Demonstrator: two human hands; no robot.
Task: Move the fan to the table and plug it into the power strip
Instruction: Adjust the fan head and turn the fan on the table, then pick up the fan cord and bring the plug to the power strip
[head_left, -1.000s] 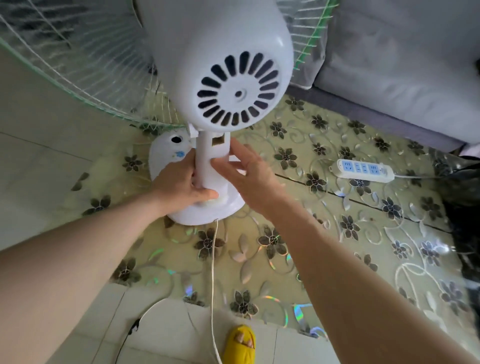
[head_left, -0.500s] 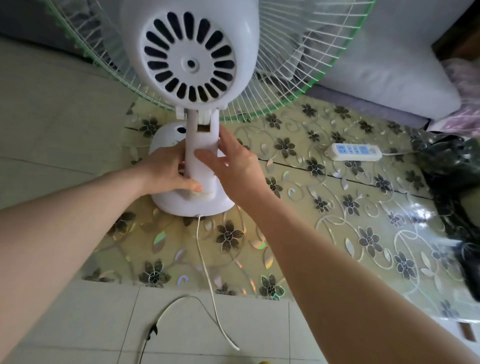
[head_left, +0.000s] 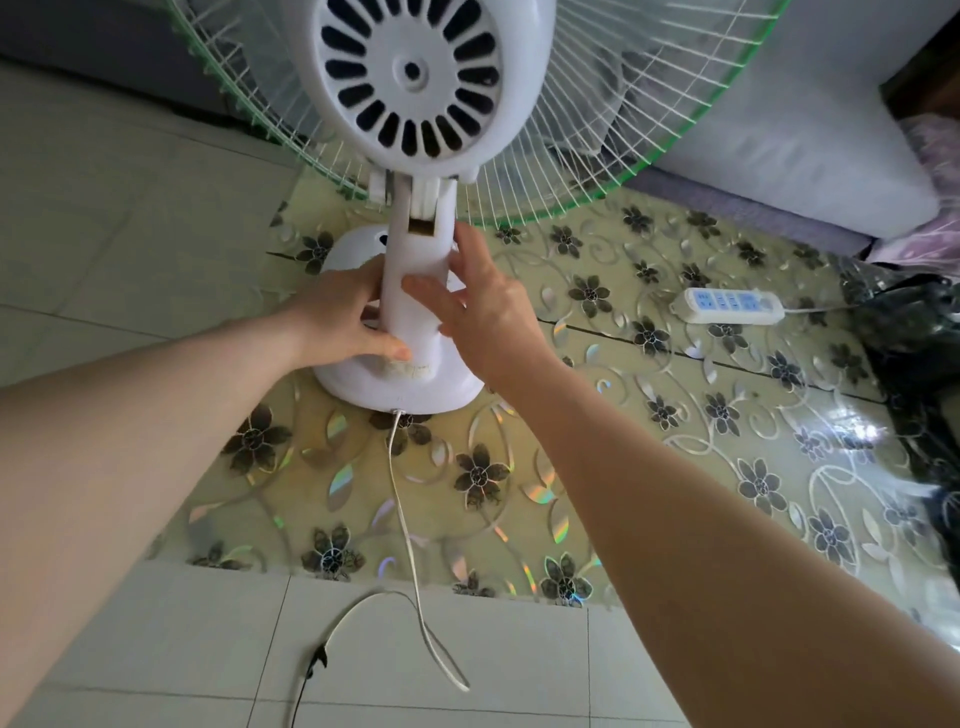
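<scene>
A white fan (head_left: 415, 88) with a green-rimmed wire cage stands upright on the flower-patterned table (head_left: 675, 467), its round base near the left edge. My left hand (head_left: 343, 312) wraps the stem low on its left side. My right hand (head_left: 483, 312) lies against the stem's right side with fingers spread. The fan's white cord (head_left: 410, 540) runs from the base over the near table edge and loops down to the floor, ending near a dark plug (head_left: 317, 660). The white power strip (head_left: 732, 305) with blue sockets lies flat at the table's right.
A grey sofa (head_left: 810, 130) stands beyond the table at the back right. A dark plastic bag (head_left: 914, 353) sits at the table's right edge. Pale floor tiles (head_left: 130, 218) lie to the left and along the near side.
The fan now sits lower and farther from me on the table, with its head more upright. Both hands stayed at the stem. More cord and floor show below.
</scene>
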